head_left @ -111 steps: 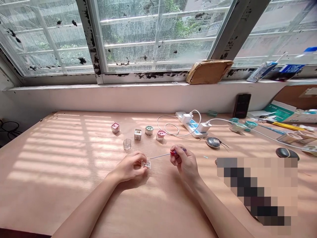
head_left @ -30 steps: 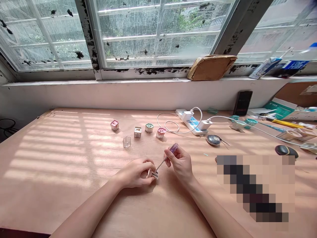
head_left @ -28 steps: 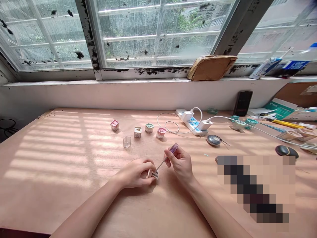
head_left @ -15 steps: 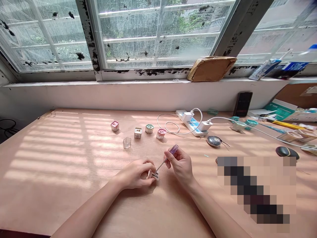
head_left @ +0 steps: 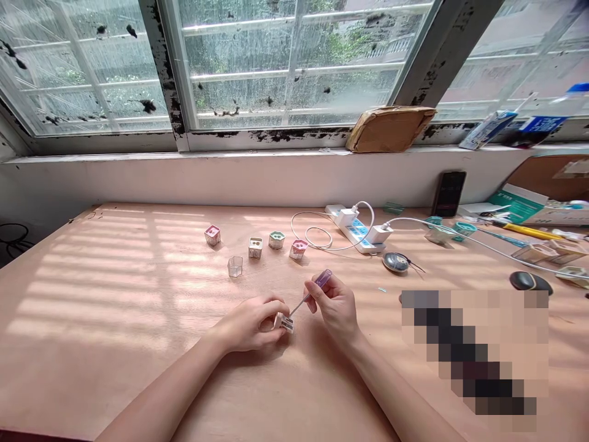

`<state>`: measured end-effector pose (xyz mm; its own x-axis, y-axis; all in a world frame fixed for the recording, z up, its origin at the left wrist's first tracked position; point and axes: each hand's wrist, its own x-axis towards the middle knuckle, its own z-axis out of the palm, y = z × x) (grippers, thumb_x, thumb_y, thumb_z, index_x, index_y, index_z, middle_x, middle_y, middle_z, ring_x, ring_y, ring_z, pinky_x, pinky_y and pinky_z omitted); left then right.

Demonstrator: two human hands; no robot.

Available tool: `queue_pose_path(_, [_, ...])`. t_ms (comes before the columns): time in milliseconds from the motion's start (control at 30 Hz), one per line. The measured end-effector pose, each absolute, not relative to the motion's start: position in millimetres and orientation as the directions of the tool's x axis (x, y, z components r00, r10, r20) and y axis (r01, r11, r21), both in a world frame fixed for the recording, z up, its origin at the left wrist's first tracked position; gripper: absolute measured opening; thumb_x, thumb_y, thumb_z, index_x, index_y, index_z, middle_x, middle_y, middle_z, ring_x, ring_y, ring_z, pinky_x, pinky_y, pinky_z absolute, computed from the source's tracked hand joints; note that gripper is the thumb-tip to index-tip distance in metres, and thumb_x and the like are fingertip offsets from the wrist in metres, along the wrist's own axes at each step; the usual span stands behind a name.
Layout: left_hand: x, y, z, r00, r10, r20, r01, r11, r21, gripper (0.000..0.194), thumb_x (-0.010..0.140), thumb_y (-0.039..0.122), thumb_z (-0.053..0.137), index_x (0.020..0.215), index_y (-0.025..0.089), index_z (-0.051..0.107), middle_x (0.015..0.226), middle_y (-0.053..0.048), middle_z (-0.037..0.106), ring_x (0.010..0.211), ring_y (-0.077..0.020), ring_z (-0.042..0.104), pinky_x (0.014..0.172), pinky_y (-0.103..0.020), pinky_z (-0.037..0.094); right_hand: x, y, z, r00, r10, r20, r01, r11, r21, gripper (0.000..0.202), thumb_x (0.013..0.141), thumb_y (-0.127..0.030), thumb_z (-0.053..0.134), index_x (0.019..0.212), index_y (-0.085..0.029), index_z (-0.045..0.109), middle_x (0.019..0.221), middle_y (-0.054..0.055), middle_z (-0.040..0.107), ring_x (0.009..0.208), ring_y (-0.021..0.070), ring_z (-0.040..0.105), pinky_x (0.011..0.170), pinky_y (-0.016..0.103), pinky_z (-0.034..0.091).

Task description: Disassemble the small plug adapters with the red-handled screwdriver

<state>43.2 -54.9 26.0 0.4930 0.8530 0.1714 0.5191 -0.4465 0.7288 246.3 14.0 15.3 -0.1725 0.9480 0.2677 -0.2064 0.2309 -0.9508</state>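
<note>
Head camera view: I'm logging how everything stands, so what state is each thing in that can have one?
Left hand: closed on small pale piece
Right hand: closed on screwdriver
Screwdriver: tilted, tip at the piece
Clear cup: upright, open-topped
Four small tubs: upright, tops on
Two white plugs: in power strip
Phone: propped up, screen dark
Drink carton: tilted, straw in
</note>
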Motion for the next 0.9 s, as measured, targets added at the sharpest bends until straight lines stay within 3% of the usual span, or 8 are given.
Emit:
queue_pose_path(533, [41.5, -53.3, 21.5, 0.507, 0.842, 0.185, 0.512, -0.467, 0.721, 0.022, 0.09, 0.02, 0.064, 0.112, 0.024, 0.068, 0.125, -0.006, 0.063, 0.094, -0.0164, 0.066, 0.087, -0.026, 0.052, 245.7, 15.0, 15.2, -0.158, 0.951, 0.265, -0.193, 0.234, -0.953, 0.043, 0.08, -0.052, 0.081, 0.069, -0.018, 0.057, 0.057, -0.002, 0.058, 0.041, 0.008, 0.047, 0.041, 0.022, 0.036])
queue_pose_path(767, [38.5, -51.9, 22.5, 0.462, 0.867, 0.19, 0.499, -0.431, 0.752, 0.02, 0.09, 0.019, 0.063, 0.109, 0.023, 0.069, 0.121, -0.005, 0.064, 0.072, -0.0096, 0.06, 0.074, -0.024, 0.051, 248.7, 18.7, 13.6, -0.095, 0.958, 0.271, -0.203, 0.248, -0.947, 0.044, 0.081, -0.053, 0.079, 0.068, -0.018, 0.057, 0.057, -0.002, 0.058, 0.04, 0.0078, 0.046, 0.04, 0.023, 0.036])
queue_pose_path(900, [36.5, -50.5, 23.9, 0.441, 0.875, 0.201, 0.498, -0.425, 0.756, 0.022, 0.089, 0.018, 0.064, 0.109, 0.023, 0.07, 0.118, -0.005, 0.065, 0.081, -0.0123, 0.064, 0.076, -0.023, 0.051, 250.5, 19.7, 14.3, -0.064, 0.961, 0.271, -0.224, 0.25, -0.942, 0.045, 0.08, -0.054, 0.08, 0.068, -0.018, 0.056, 0.056, -0.003, 0.058, 0.04, 0.0077, 0.046, 0.04, 0.022, 0.036])
